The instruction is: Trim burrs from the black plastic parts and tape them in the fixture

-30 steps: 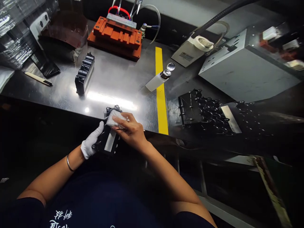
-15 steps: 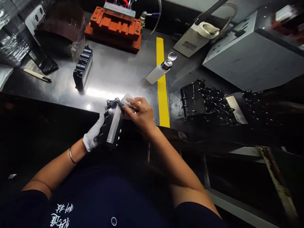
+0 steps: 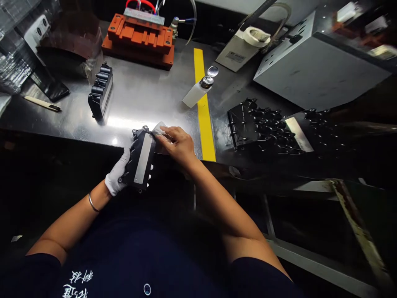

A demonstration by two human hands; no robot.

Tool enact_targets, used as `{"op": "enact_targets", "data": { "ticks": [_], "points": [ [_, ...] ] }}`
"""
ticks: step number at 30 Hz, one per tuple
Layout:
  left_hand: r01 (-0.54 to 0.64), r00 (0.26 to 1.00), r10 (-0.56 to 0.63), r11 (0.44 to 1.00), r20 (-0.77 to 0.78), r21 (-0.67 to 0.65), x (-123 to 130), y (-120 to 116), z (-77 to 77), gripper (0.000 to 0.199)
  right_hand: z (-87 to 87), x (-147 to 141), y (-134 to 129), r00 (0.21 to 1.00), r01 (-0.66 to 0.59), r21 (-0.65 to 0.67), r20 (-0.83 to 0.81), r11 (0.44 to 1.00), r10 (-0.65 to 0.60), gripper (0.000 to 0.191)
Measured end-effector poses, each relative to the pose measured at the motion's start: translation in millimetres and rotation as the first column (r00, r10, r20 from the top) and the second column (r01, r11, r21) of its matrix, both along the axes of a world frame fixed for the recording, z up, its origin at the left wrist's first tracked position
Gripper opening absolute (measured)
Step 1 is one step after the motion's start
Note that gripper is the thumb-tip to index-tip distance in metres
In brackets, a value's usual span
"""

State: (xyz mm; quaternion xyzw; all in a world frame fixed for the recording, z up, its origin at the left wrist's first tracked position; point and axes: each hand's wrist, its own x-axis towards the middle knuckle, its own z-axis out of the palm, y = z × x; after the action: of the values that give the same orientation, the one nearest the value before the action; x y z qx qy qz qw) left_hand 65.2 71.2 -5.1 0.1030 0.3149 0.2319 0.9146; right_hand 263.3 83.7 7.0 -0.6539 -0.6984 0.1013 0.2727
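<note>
My left hand (image 3: 117, 176), in a white glove, is closed around a black plastic housing (image 3: 132, 161) at the front edge of the bench. A flat silver metal strip (image 3: 144, 159) runs along the housing's upward face. White gloved fingertips show at its right side. My bare right hand (image 3: 180, 145) pinches a white wiping cloth (image 3: 159, 128) against the far right corner of the housing. On the bench behind stands a similar black housing (image 3: 101, 93). Beyond my right hand is a translucent pump bottle (image 3: 195, 93) with its silver lid flipped up.
An orange fixture (image 3: 139, 39) sits at the back of the metal bench (image 3: 139, 91). Yellow tape (image 3: 206, 132) crosses the bench. Several black parts (image 3: 257, 128) lie to the right, below a grey metal box (image 3: 297, 66). A pale-handled tool (image 3: 41, 103) lies at left.
The whole scene has shifted slightly left as the head view turned. Both hands keep their hold on the housing and the cloth, and the housing's strip faces up a little more.
</note>
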Motion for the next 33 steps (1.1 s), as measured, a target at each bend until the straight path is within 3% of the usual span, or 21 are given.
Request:
{"op": "enact_targets", "data": {
  "ticks": [4,8,10,13,16,20,24,28,33],
  "points": [
    [-0.017,1.000,0.017,1.000,-0.009,0.006,0,2,3.7,0.076,-0.2,1,5,0.999,0.014,-0.029,0.050,0.999,-0.012,0.037],
    [0.012,1.000,-0.012,1.000,0.022,0.016,-7,1,0.3,0.078,-3.2,20,21,0.983,0.174,-0.085,0.071,0.981,-0.168,0.036],
    [-0.085,0.996,0.084,0.995,0.023,0.051,-12,-2,1.7,0.069,-5.2,37,27,0.975,0.219,-0.087,0.064,0.972,-0.214,0.042],
    [-0.228,0.969,0.243,0.952,-0.050,0.202,-16,-8,12.1,0.054,-5.2,56,27,0.955,0.295,-0.020,0.021,0.955,-0.295,0.056],
    [-0.206,0.945,0.285,0.899,-0.161,0.387,-12,-14,24.0,0.046,-0.6,58,18,0.940,0.341,0.061,-0.056,0.938,-0.338,0.042],
    [-0.022,0.895,0.280,0.805,-0.346,0.593,-4,-20,22.4,0.060,3.3,39,5,0.981,0.188,0.054,-0.046,0.981,-0.186,0.027],
    [0.073,0.818,0.331,0.752,-0.471,0.655,-2,-21,11.2,0.060,-2.1,20,3,1.000,-0.004,0.071,0.000,0.997,0.004,0.025],
    [0.085,0.815,0.316,0.763,-0.485,0.640,-3,-19,11.6,0.059,-7.6,7,5,0.998,-0.066,0.122,0.003,0.990,0.066,0.023],
    [0.033,0.823,0.326,0.791,-0.466,0.611,-2,-16,16.3,0.055,-6.3,1,9,0.993,-0.027,0.104,0.120,0.994,0.014,0.025]
  ]
}}
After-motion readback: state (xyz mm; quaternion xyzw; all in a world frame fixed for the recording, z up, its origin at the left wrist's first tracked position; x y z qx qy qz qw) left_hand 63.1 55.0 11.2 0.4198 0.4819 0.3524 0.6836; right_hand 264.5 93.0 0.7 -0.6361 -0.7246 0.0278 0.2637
